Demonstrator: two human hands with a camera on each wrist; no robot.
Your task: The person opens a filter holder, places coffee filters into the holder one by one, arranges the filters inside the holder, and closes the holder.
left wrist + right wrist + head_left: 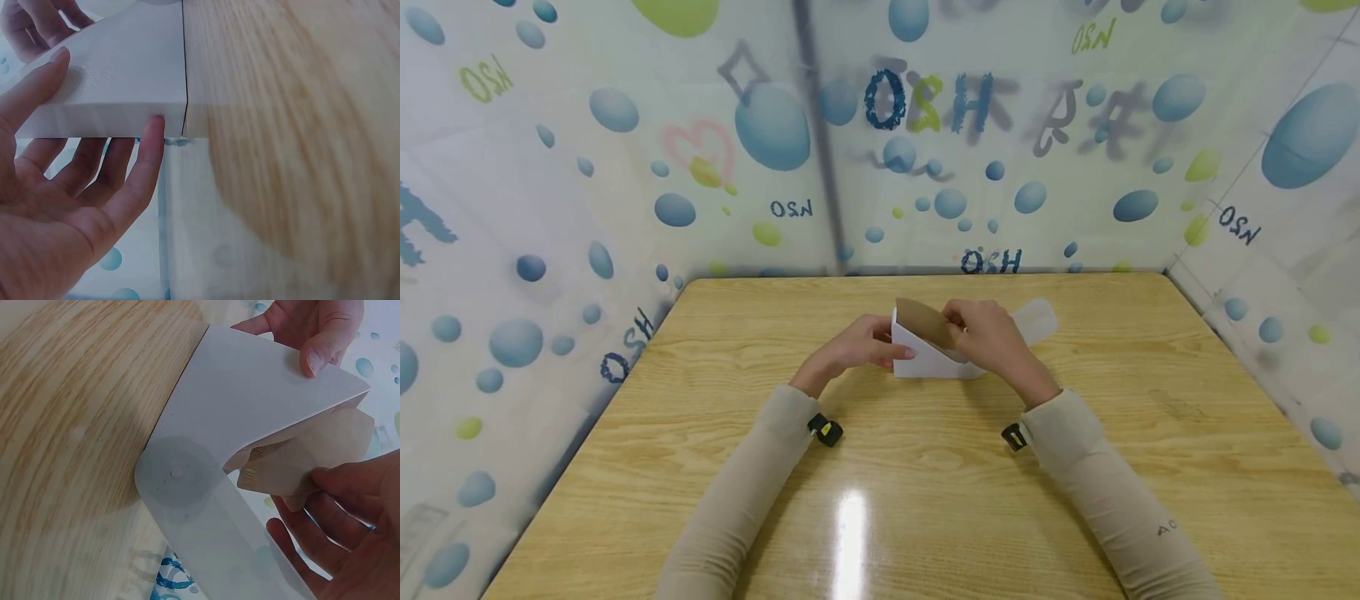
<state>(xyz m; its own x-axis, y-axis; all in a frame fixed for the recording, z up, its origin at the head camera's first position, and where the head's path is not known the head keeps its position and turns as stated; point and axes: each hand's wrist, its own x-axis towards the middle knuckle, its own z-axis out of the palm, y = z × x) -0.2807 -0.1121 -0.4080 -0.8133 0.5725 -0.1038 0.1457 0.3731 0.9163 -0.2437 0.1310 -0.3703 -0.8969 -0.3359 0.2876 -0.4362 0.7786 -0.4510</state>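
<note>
A white box [925, 360] with a slanted open side stands on the table, brown paper coffee filters [919, 318] showing inside it. My left hand [859, 343] grips its left end; the left wrist view shows the thumb on one face of the box [125, 69] and the fingers at its edge and behind. At the opening, my right hand [988, 333] pinches a brown paper filter [312, 450] with a crimped edge. Whether this filter is one sheet or several I cannot tell. A translucent lid [231, 544] hangs swung aside from a round pivot at the box's corner.
The wooden table [925, 483] reaches to a printed curtain [880, 183] at the back and similar sheeting on both sides. Small black wrist cameras [826, 430] sit at both cuffs.
</note>
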